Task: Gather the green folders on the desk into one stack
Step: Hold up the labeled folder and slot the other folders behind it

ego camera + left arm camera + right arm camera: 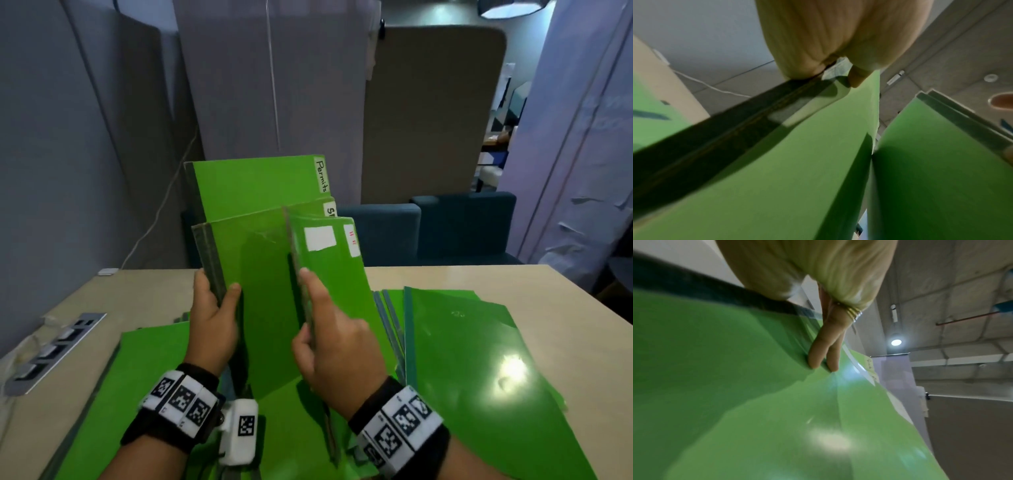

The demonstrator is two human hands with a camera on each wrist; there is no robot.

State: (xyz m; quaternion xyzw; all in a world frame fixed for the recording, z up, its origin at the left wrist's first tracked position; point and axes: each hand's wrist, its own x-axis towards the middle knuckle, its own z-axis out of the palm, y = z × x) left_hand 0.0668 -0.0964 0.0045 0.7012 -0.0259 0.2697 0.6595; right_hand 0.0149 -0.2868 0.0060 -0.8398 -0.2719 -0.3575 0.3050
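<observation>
Two bundles of green folders held upright above the desk (445, 277), long axes running bottom to top, leaning slightly away, lower edges down among the loose folders lying flat.

Left bundle (260, 260): clamped at its left edge by the left hand (214, 318), thumb on the near face, fingers wrapped behind. Thick layered edge facing left. Tall back folder (253, 185) standing highest, white tab at upper right reading "Permits"; a second tab below it, only "S" legible.

Right bundle (332, 260): thinner, pinched by the right hand (337, 342) along its left edge, thumb near, index finger lying up the spine. Blank white label on the front, narrow white tab with red marks at the right edge. Overlapping the front right of the left bundle.

Flat on the desk: one folder at right (479, 349) with a glare spot, long axis running away from the body; thin edges of more folders just left of it, number not countable. More green sheets at left (144, 370) and under the wrists, overlapping; count uncertain.

Left wrist view: dark stacked edge of the gripped bundle (719, 134) running diagonally, thumb tip pressed on the green face, second bundle (941, 162) beside it at right. Not seen from the head.

Right wrist view: two fingers (818, 352) lying straight along the far face of the bundle (735, 386), hidden in the head view; a ring on one finger; ceiling lamp (896, 342) above.

Desk left: a power strip (54, 349) set in the top. Two blue seats (424, 226) behind the desk.
</observation>
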